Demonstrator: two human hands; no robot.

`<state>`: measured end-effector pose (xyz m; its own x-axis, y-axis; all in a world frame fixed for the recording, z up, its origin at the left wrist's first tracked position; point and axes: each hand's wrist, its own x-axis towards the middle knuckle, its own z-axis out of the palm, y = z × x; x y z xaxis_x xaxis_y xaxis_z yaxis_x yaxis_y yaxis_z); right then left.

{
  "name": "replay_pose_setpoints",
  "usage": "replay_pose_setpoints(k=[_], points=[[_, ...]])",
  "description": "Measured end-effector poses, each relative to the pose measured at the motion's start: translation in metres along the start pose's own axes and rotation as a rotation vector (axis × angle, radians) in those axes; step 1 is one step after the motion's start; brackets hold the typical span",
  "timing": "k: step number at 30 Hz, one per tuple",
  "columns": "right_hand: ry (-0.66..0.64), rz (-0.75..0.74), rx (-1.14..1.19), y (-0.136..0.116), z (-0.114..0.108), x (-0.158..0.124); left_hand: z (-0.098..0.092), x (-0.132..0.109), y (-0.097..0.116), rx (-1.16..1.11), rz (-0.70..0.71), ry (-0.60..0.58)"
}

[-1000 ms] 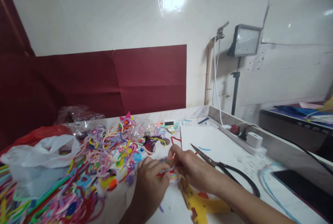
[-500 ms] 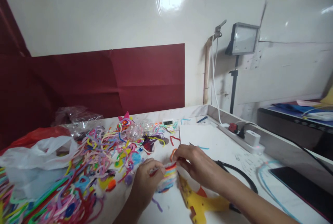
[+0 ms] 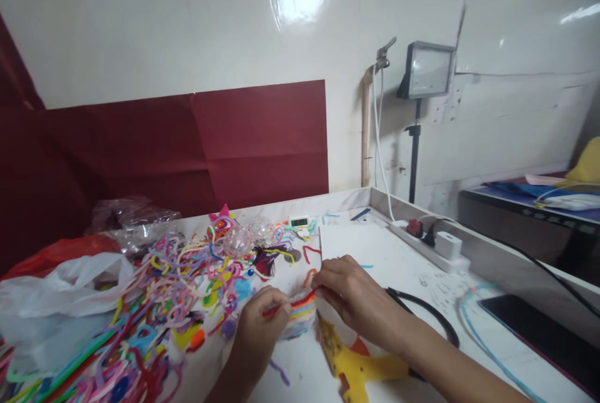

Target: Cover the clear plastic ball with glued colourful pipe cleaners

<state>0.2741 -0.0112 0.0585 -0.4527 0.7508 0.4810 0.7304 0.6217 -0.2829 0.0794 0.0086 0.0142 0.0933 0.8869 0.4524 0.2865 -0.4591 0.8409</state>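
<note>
A small piece banded in rainbow stripes of fuzzy pipe cleaner (image 3: 300,318) is held low over the white table. My left hand (image 3: 263,323) is closed around its left side, thumb near the top edge. A red pipe cleaner (image 3: 304,297) runs along that top edge. My right hand (image 3: 344,287) pinches at the right end of the red strand; its fingertips partly hide the grip. An orange pipe cleaner (image 3: 309,278) loops up just left of the right fingertips. Below my right forearm lies a yellow glue gun (image 3: 363,365), its nozzle close to the striped piece.
Tangled pipe cleaners (image 3: 164,290) cover the table's left side, beside a white plastic bag (image 3: 65,303). A white sheet (image 3: 356,242) lies behind my hands. At right are a power strip (image 3: 429,247), a phone (image 3: 539,340) and a black cable (image 3: 434,309).
The view has shifted slightly. My right fingers have moved off the orange loop onto the red strand's right end, which now lies along the striped piece's top edge. More stripes show.
</note>
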Motion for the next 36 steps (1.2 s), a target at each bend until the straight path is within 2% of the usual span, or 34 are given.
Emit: replay_pose_setpoints(k=[4, 14, 16, 18, 22, 25, 27, 29, 30, 33, 36], points=[[0.026, -0.003, -0.013, 0.002, 0.004, -0.001, 0.001, 0.000, 0.001, -0.025, -0.018, 0.016], [0.065, 0.050, 0.027, 0.004, 0.011, 0.001, 0.001, 0.000, 0.005, -0.164, -0.172, 0.035], [0.114, 0.049, 0.016, 0.004, 0.011, 0.001, 0.000, 0.001, 0.005, -0.194, -0.216, 0.039], [0.218, 0.037, -0.033, 0.002, 0.008, -0.003, -0.001, 0.001, 0.005, -0.247, -0.269, 0.044], [0.402, 0.014, -0.146, -0.001, 0.002, -0.029, -0.006, 0.002, 0.003, -0.373, -0.325, 0.049], [0.321, -0.044, -0.154, 0.003, 0.010, -0.058, -0.008, 0.002, 0.002, -0.513, -0.369, 0.025], [0.136, -0.052, -0.168, 0.011, 0.025, -0.075, -0.009, 0.002, 0.000, -0.568, -0.382, 0.015], [0.031, -0.131, -0.251, 0.020, 0.045, -0.088, -0.009, 0.001, -0.001, -0.586, -0.382, 0.002], [0.019, -0.166, -0.319, 0.024, 0.055, -0.091, -0.008, 0.001, -0.002, -0.599, -0.380, -0.004], [0.103, -0.178, -0.482, 0.032, 0.078, -0.094, -0.007, 0.000, -0.003, -0.638, -0.361, -0.005], [0.142, -0.179, -0.561, 0.032, 0.088, -0.089, -0.006, 0.000, -0.003, -0.644, -0.369, 0.000]])
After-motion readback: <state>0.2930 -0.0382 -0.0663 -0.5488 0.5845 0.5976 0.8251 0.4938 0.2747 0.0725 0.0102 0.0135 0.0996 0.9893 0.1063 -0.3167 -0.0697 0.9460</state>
